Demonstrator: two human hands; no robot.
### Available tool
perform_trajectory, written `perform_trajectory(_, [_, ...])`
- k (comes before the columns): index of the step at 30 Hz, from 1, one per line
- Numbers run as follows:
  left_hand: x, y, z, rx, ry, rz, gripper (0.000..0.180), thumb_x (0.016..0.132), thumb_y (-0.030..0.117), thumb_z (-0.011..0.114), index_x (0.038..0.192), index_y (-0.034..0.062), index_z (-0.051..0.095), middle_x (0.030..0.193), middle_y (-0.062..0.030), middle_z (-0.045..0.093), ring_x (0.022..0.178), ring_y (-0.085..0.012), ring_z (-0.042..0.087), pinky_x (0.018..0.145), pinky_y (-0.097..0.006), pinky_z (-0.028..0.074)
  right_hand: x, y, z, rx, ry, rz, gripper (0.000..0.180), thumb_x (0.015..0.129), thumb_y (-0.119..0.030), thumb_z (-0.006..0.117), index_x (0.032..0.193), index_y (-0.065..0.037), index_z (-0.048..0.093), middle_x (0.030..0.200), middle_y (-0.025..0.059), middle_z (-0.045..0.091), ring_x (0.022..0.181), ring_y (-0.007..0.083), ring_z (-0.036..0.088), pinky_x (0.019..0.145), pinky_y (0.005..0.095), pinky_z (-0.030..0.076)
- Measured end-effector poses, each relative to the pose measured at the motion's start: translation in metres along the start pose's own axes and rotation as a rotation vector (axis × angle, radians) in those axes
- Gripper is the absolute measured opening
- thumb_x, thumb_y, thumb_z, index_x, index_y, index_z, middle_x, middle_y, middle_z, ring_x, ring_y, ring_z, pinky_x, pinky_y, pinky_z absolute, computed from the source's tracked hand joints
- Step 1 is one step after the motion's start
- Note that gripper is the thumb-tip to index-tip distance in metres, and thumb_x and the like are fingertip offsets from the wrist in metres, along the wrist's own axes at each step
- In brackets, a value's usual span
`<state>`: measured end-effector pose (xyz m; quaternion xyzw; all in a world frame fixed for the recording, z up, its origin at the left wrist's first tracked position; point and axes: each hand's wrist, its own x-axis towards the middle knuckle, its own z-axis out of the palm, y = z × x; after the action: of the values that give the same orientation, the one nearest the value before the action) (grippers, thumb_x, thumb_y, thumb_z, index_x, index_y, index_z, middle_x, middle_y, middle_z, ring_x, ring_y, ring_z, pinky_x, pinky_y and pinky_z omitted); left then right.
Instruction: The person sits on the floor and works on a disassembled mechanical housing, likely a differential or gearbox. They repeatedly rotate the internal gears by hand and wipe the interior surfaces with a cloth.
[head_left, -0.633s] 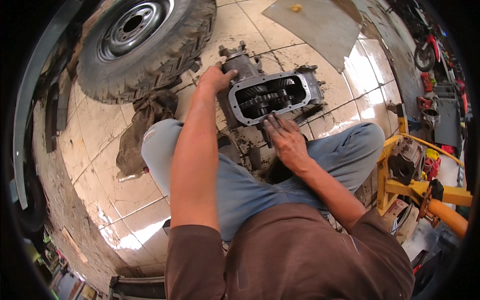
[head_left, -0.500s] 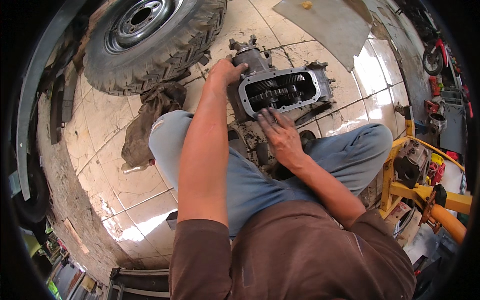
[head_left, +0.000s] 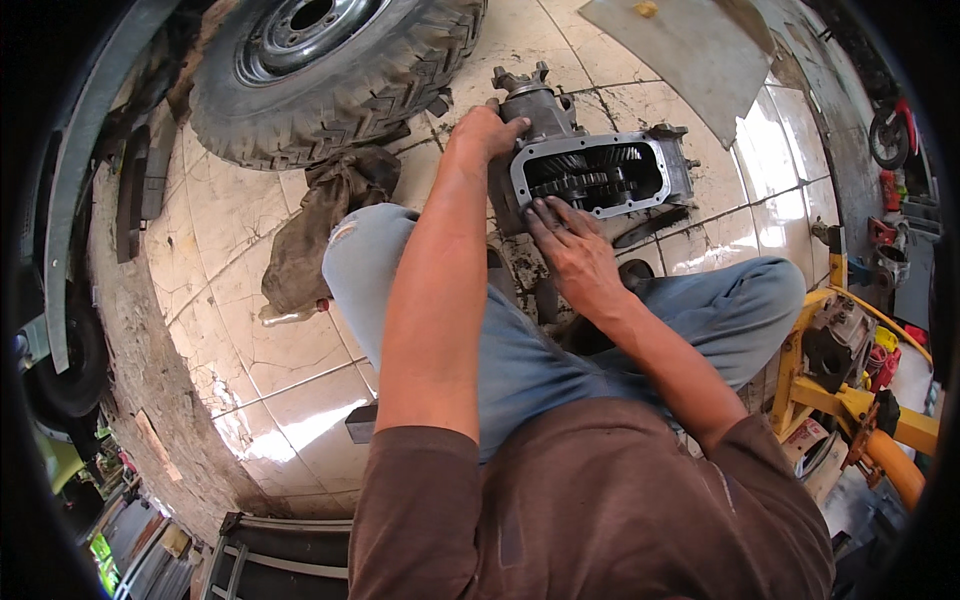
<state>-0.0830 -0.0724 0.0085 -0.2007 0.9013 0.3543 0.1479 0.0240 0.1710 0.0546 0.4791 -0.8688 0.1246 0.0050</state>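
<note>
A grey metal gearbox housing (head_left: 548,118) lies on the tiled floor in front of me, its flat flange (head_left: 519,180) framing an open window. Dark toothed gears (head_left: 585,183) show inside. My left hand (head_left: 484,132) grips the left side of the housing near its narrower far end, thumb laid toward the metal; its fingers are partly hidden. At the near left corner of the flange rests my right hand (head_left: 577,255), palm down, fingers stretched out and slightly apart. Its fingertips are darkened and touch the flange edge.
A big knobbly tyre on a rim (head_left: 330,110) lies far left, with a dirty brown cloth (head_left: 310,250) near my knee. A flat grey sheet (head_left: 690,60) lies far right. To the right stands a yellow metal frame (head_left: 800,390) carrying a metal part (head_left: 838,340).
The whole view has shifted, so the scene sits farther right. My right fingertips have slid up and left along the flange corner. My left hand keeps its place on the housing.
</note>
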Motion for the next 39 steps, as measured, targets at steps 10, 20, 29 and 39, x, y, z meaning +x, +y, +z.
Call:
perform_trajectory(10, [-0.001,0.005,-0.001,0.003,-0.044,-0.017,0.078,0.091,0.055,0.067,0.143,-0.0022,0.053,0.13,-0.0277,0.065,0.123,-0.0388,0.063,0.104,-0.044,0.049,-0.004,-0.004,0.001,-0.061,-0.026,0.029,0.059,0.084,-0.008,0.058,0.143,-0.007,0.057,0.146,0.0079,0.059,0.141,0.0261,0.046,0.111,0.0426,0.038])
perform_trajectory(20, [0.002,0.005,-0.002,0.016,-0.032,-0.014,0.08,0.091,0.055,0.067,0.145,-0.002,0.052,0.13,-0.0267,0.066,0.124,-0.0381,0.063,0.104,-0.044,0.049,-0.002,-0.008,0.0,-0.054,-0.043,0.052,0.06,0.085,-0.008,0.055,0.144,-0.002,0.054,0.148,0.012,0.057,0.138,0.0272,0.048,0.113,0.0423,0.035])
perform_trajectory(29, [0.001,0.001,0.002,-0.002,-0.025,-0.014,0.079,0.09,0.056,0.068,0.142,-0.0025,0.054,0.128,-0.0272,0.067,0.121,-0.039,0.064,0.103,-0.044,0.049,-0.025,0.001,-0.009,-0.081,-0.067,0.059,0.06,0.084,-0.008,0.056,0.144,-0.001,0.054,0.147,0.0123,0.058,0.137,0.0282,0.049,0.112,0.043,0.036])
perform_trajectory(39, [0.004,-0.001,0.007,0.031,0.013,0.011,0.08,0.091,0.055,0.069,0.144,-0.0024,0.052,0.129,-0.0268,0.067,0.123,-0.0391,0.064,0.104,-0.045,0.049,-0.03,-0.001,-0.016,-0.066,-0.057,0.07,0.056,0.084,-0.005,0.056,0.14,-0.002,0.057,0.142,0.0121,0.062,0.133,0.0295,0.052,0.112,0.0446,0.038])
